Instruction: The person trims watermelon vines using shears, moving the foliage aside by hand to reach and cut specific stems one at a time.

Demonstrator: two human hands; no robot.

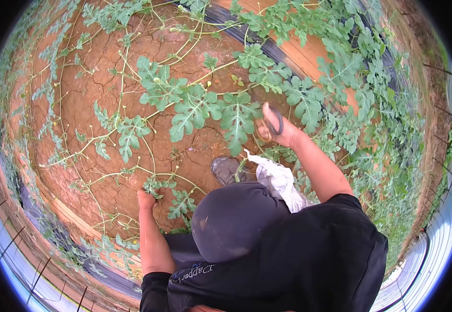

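Observation:
My right hand (268, 128) is closed around a pair of scissors (276, 120) with dark loop handles; the blades are blurred and partly lost among the leaves. It is beside a broad lobed watermelon leaf (238, 120) on a vine that runs across the soil. Down on the left, my left hand (145, 198) reaches to the ground and touches a small leaf cluster (158, 186) on another vine. Its fingers are mostly hidden, so their grip does not show. A crumpled white bag (278, 179) hangs by my right knee.
Cracked reddish-brown soil (184, 158) lies under the vines. My muddy shoe (227, 170) stands below the middle leaves. Black plastic sheeting (246, 37) runs along the upper right, beneath dense foliage (364, 88). Thin metal hoops (36, 275) and pale covering edge the view.

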